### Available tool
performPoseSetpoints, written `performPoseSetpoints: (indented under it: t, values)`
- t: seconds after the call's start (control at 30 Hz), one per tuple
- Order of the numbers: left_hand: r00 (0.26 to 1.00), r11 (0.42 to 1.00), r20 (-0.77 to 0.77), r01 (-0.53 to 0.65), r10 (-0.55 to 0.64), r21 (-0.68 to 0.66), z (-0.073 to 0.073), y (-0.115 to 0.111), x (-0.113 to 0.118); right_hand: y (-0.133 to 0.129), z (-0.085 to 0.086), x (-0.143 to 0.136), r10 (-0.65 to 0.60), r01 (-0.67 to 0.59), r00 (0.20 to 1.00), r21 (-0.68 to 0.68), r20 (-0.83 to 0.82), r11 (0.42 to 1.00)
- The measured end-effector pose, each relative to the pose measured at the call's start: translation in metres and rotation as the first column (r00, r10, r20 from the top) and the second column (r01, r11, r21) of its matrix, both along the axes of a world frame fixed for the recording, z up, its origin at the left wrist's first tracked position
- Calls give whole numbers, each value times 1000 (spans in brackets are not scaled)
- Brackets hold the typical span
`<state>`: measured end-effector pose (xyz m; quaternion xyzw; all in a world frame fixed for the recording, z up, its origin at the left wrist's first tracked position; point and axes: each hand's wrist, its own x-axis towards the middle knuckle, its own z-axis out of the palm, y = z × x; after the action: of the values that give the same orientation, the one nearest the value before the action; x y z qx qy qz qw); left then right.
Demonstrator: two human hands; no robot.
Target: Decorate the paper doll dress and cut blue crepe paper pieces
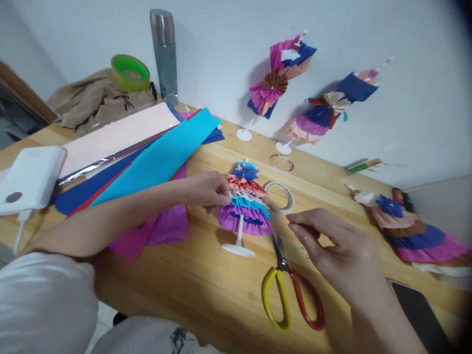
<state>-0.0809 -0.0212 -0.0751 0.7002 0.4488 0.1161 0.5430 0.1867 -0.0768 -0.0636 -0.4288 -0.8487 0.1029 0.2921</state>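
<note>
A small layered crepe-paper dress (248, 199) in purple, turquoise, white and red, with a blue bow at the top, stands on a white round-based stand (239, 249). My left hand (211, 191) is closed at its left edge, fingers curled against the ruffles. To the right, apart from the dress, my right hand (335, 246) hovers with thumb and forefinger pinched together; anything between the tips is too small to make out. Below the dress lie scissors (283, 265) with one yellow and one red handle, blades slightly apart. A roll of tape (291, 201) rests behind my right fingertips.
Crepe-paper sheets (162, 152) and a white power bank (35, 177) with a cable lie left. Behind are a flask (165, 64) and a green tape roll (131, 73). Two paper dresses (271, 91) lean near the wall; another (416, 233) lies right, above a phone (418, 312).
</note>
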Motion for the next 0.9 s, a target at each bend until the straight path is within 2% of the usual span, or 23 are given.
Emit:
performPoseSetpoints:
  t: [0.13, 0.27, 0.37, 0.4, 0.47, 0.57, 0.67, 0.8, 0.9]
  values:
    - [997, 993, 55, -50, 56, -108, 2, 1, 2, -6, 6, -19, 100, -100, 993, 3, -59, 995]
    - [994, 986, 80, -60, 73, -155, 4, 1, 2, -8, 12, -65, 255, -248, 963, 79, -91, 965]
    - [988, 982, 124, -69, 91, -175, -4, 3, 2, -3, 13, -102, 304, -310, 951, 202, 57, 929]
    - [986, 982, 134, -74, 98, -173, -9, 5, 1, -1, 12, -112, 284, -301, 953, 279, 102, 912]
    - [985, 986, 144, -72, 94, -153, -19, 8, 0, 5, 10, -127, 279, -349, 935, 422, 220, 836]
    - [983, 992, 168, -58, 76, -109, -31, 12, -1, 13, 4, -137, 286, -391, 919, 549, 270, 738]
    - [985, 996, 164, -39, 53, -84, -35, 14, -4, 17, -1, -138, 293, -386, 922, 594, 251, 705]
    - [990, 998, 139, -12, 20, -61, -34, 14, -5, 19, -4, -140, 307, -413, 910, 585, 277, 698]
    - [991, 999, 128, -21, 26, -39, -33, 12, -4, 19, -5, -141, 344, -403, 915, 531, 211, 746]
